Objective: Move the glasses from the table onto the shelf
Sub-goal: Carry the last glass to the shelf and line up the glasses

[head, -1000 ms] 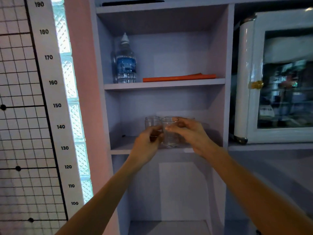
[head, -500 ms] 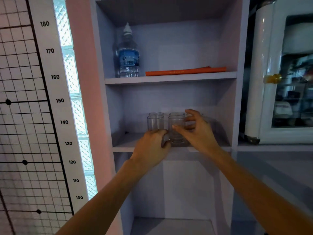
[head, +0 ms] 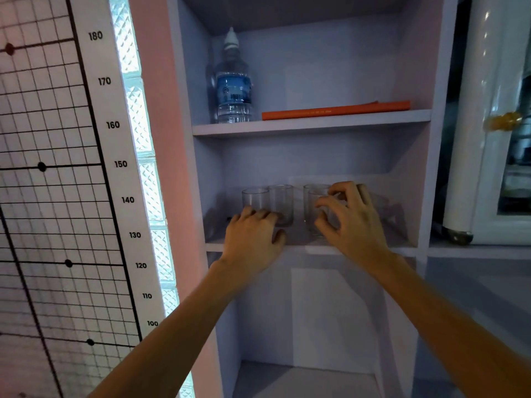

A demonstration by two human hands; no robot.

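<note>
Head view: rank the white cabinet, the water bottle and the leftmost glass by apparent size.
1. white cabinet, largest even though cropped by the frame.
2. water bottle.
3. leftmost glass, its base hidden behind the left hand.

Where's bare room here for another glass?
Middle shelf: a bare strip between the left wall and the left front glass, and a narrow gap between the left pair and the right front glass. The left hand and right hand crowd its front. Bottom compartment floor shows bare. Upper shelf: water bottle and flat orange book line its front edge.

Pink wall (head: 161, 139), glowing glass blocks (head: 135, 110), height chart (head: 109, 124)
</note>
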